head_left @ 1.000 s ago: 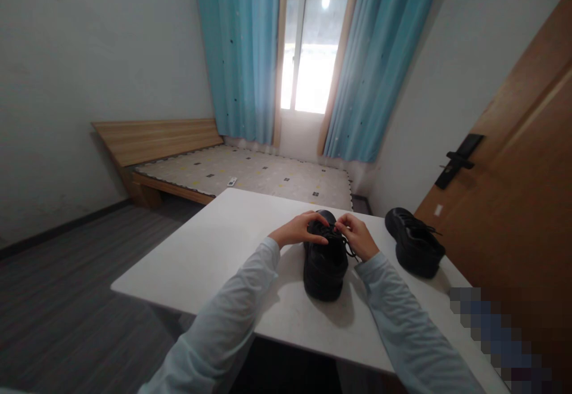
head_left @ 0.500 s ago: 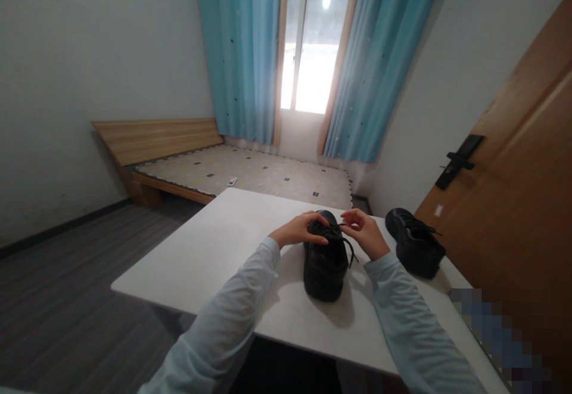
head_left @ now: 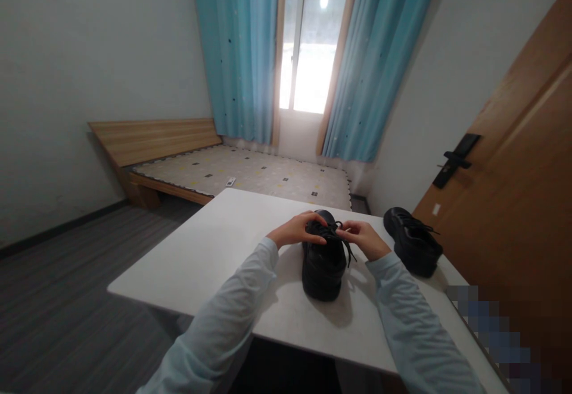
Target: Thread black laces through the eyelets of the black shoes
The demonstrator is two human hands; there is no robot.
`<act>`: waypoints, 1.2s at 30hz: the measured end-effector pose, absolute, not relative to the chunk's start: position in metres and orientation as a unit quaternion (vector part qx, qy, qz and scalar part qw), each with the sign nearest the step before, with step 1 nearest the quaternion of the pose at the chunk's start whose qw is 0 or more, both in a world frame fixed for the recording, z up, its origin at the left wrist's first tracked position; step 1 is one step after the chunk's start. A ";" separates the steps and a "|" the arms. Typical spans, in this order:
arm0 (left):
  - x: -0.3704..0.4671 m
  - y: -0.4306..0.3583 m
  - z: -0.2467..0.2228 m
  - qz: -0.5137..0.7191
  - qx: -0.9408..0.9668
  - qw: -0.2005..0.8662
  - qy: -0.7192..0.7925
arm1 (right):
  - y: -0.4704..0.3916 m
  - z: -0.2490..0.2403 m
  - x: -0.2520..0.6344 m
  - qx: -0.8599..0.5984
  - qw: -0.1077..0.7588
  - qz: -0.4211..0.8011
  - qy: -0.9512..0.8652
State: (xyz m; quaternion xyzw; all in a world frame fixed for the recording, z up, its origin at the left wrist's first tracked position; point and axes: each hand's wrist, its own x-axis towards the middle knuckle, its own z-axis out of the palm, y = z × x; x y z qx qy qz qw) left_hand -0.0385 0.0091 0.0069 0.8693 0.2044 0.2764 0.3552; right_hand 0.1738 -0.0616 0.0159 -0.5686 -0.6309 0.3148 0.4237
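A black lace-up shoe [head_left: 322, 275] stands on the white table [head_left: 214, 257], its heel towards me. My left hand [head_left: 295, 230] curves over its left side near the lacing, thumb and fingers bent around the upper. My right hand [head_left: 363, 238] is closed at the right of the lacing, with thumb and forefinger pinching the black shoelace [head_left: 350, 248]. A loop rises by its fingertips, and loose lace ends dangle over the shoe's right side. Exactly what lies under the left fingers is hidden.
A second black shoe [head_left: 413, 245] rests at the table's right edge, near the wooden door [head_left: 504, 161]. Beyond the table is a bed [head_left: 259, 170] with a small white remote-like object [head_left: 230, 182] on its mattress. Blue curtains [head_left: 245, 54] flank the window.
My right hand has moved slightly left and down, closer to the knot, and a lace loop now shows at its fingertips. The left hand keeps its place on the shoe.
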 end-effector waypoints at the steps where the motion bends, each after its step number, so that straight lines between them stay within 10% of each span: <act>1: -0.039 0.009 0.007 0.277 0.869 0.355 0.204 | -0.062 0.016 0.173 -0.562 0.432 0.325 -0.626; 16: -0.038 0.009 0.007 0.275 0.869 0.357 0.204 | -0.065 0.020 0.166 -0.440 0.600 0.436 -0.506; 36: -0.038 0.011 0.006 0.272 0.869 0.362 0.201 | -0.063 0.022 0.195 -0.589 0.584 0.081 -0.553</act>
